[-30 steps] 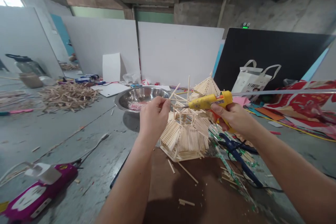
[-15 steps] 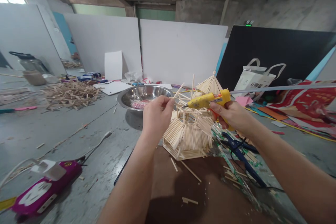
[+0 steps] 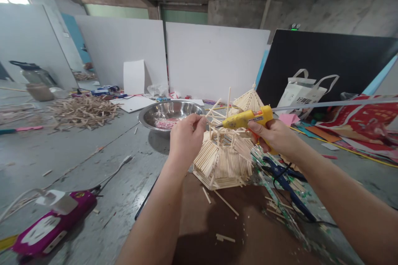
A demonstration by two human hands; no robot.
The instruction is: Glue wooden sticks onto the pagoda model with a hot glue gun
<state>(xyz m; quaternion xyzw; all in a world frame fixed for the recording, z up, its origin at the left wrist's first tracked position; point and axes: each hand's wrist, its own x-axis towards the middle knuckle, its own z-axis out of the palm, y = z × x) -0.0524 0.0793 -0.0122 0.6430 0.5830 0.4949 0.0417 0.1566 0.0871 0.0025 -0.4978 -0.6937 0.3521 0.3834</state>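
A: What do we count, biggest down?

B: At the back, three pale panels (image 3: pixel 214 62) and one black panel (image 3: pixel 323 68). Nearer, one brown board (image 3: pixel 261 236) on the floor, one steel basin (image 3: pixel 151 112), one tote bag (image 3: pixel 300 91), one purple power strip (image 3: pixel 57 227). One matchstick model (image 3: pixel 230 163) sits on the far part of the brown board, just right of the basin. One peaked roof (image 3: pixel 248 98) of sticks shows behind it; we cannot tell whether they join.

A: Hands?

B: Two. Right hand (image 3: pixel 273 134) curls firmly round the grip of one yellow glue gun (image 3: pixel 245 120), with one glue stick (image 3: pixel 336 103) jutting from its back. Left hand (image 3: pixel 188 132) has thumb and fingertips pinched together on one thin stick (image 3: pixel 213 107), above the model's left side.

A: What crowds the work?

B: The basin, behind the left hand. Blue-handled cutters (image 3: pixel 286 186) lie right of the model over clear plastic strips (image 3: pixel 275 197), and a black cord (image 3: pixel 326 224) trails past them. The gun's nozzle points into the model's upper sticks; contact we cannot make out. Two loose sticks (image 3: pixel 226 203) lie just before the model.

A: Edges and room?

B: Most bare brown surface lies on our side of the model, between the forearms. Our left forearm covers part of the board's left side; strips and scraps overlie its right. Grey floor (image 3: pixel 124 190) opens out between the power strip and the basin.
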